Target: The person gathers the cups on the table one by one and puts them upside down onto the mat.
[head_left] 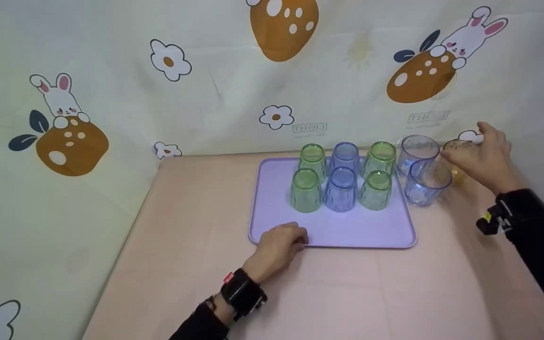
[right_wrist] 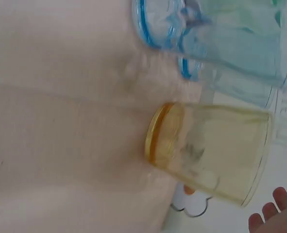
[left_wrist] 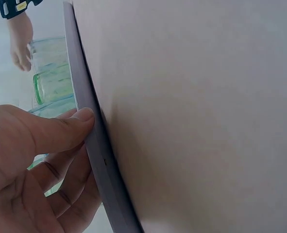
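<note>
Pink table, bunny-print backdrop | left hand pinches tray | right hand relaxed above yellow cup

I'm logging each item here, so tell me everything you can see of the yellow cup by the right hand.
The yellow cup is a translucent amber tumbler, plastic or glass by its look, with faintly faceted walls and a thicker, darker base. It stands upright on the pinkish table, right of the lilac tray, behind two upright blue cups. The right hand hovers at its rim; contact cannot be told.
</note>
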